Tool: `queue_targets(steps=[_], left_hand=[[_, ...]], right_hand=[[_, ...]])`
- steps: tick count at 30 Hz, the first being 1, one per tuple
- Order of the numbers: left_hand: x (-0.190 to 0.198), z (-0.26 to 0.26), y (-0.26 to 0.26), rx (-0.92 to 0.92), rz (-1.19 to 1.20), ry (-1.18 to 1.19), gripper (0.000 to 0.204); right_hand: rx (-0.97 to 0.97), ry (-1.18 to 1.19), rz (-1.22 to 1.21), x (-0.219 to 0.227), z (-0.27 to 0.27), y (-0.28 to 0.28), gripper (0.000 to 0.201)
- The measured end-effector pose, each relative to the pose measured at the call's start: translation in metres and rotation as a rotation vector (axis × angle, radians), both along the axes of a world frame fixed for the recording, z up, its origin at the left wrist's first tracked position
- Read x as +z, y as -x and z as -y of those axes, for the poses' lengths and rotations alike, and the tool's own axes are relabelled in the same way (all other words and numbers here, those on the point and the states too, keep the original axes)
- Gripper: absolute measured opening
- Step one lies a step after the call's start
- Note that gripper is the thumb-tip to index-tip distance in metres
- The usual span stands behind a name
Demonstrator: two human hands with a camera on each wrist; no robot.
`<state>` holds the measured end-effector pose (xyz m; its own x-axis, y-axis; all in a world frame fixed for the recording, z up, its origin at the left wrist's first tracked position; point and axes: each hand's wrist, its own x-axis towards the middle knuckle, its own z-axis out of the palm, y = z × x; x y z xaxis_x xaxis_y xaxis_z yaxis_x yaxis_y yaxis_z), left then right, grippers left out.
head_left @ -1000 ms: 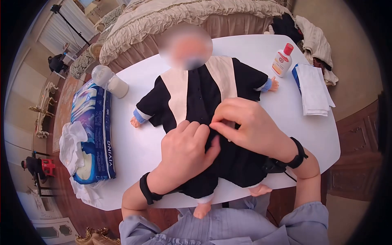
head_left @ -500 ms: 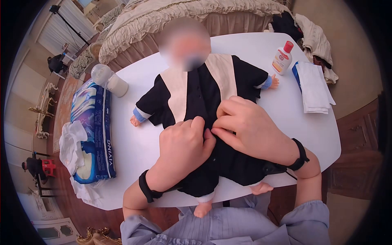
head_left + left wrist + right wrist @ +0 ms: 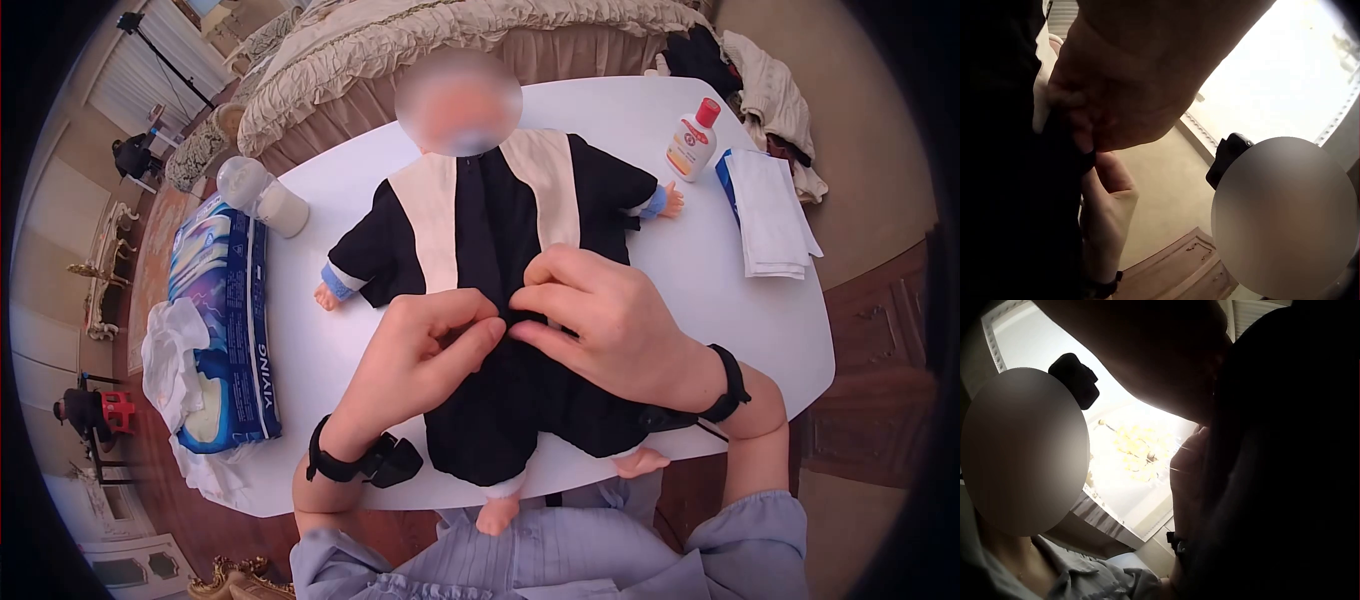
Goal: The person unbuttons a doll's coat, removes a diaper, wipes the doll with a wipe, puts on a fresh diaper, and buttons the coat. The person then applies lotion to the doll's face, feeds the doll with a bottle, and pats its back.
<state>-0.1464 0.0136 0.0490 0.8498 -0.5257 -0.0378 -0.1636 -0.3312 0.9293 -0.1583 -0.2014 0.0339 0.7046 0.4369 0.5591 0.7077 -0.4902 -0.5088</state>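
Observation:
A baby doll lies on its back on a white table [image 3: 310,350], dressed in a black romper [image 3: 485,225] with cream front panels; its head is blurred. At the middle of the romper's front, my left hand [image 3: 420,350] pinches the black cloth between thumb and forefinger. Directly opposite, my right hand [image 3: 610,315] pinches the same front edge, its fingertips almost meeting the left ones. In the left wrist view, the dark cloth fills the left side beside both hands. The right wrist view is mostly dark, with the left hand [image 3: 1190,465] beyond the right. Whatever sits between the fingertips is hidden.
To the left stand a diaper pack [image 3: 255,340] with crumpled white cloth [image 3: 175,360] on it and a baby bottle [image 3: 285,210]. At the right are a red-capped lotion bottle [image 3: 692,145] and folded white cloths [image 3: 770,220]. Beyond the table is a bed [image 3: 480,30].
My left hand has turned from knuckles-up to show its thumb and forefinger pinching the cloth, its wrist shifting left. The right hand stays at the romper's front with only small finger movement.

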Motion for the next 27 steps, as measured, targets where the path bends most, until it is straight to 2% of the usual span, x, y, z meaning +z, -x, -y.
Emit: queue_targets(steps=[7, 9, 13, 15, 17, 20, 23, 25, 27], left_hand=[[-0.003, -0.001, -0.002, -0.037, 0.084, -0.045, 0.017], [-0.002, -0.003, -0.004, -0.015, -0.048, -0.007, 0.016], [-0.003, -0.004, -0.004, 0.006, -0.048, 0.023, 0.015], [-0.001, -0.002, -0.003, 0.017, 0.132, -0.055, 0.016], [-0.002, -0.001, -0.001, 0.012, 0.104, -0.066, 0.016], [-0.002, -0.001, -0.003, -0.011, 0.09, -0.082, 0.015], [-0.003, 0.001, -0.003, 0.006, 0.139, -0.093, 0.018], [-0.001, 0.004, 0.001, 0.034, 0.173, -0.099, 0.022], [0.007, 0.008, 0.007, 0.045, 0.405, -0.339, 0.032]], right_hand=[[0.118, -0.004, 0.053, -0.014, -0.001, -0.005, 0.016], [0.123, -0.018, 0.033, -0.015, -0.002, -0.005, 0.017], [0.081, -0.057, -0.032, -0.01, -0.003, -0.003, 0.015], [0.042, -0.056, -0.06, -0.002, -0.005, 0.002, 0.016], [-0.001, -0.054, -0.087, -0.001, -0.006, 0.004, 0.017], [-0.001, 0.026, 0.054, -0.009, -0.003, 0.004, 0.024], [0.041, 0.065, 0.075, -0.013, -0.001, 0.001, 0.022], [0.043, 0.011, 0.113, -0.014, -0.003, -0.002, 0.012], [0.059, 0.004, 0.115, -0.015, -0.004, -0.004, 0.011]])
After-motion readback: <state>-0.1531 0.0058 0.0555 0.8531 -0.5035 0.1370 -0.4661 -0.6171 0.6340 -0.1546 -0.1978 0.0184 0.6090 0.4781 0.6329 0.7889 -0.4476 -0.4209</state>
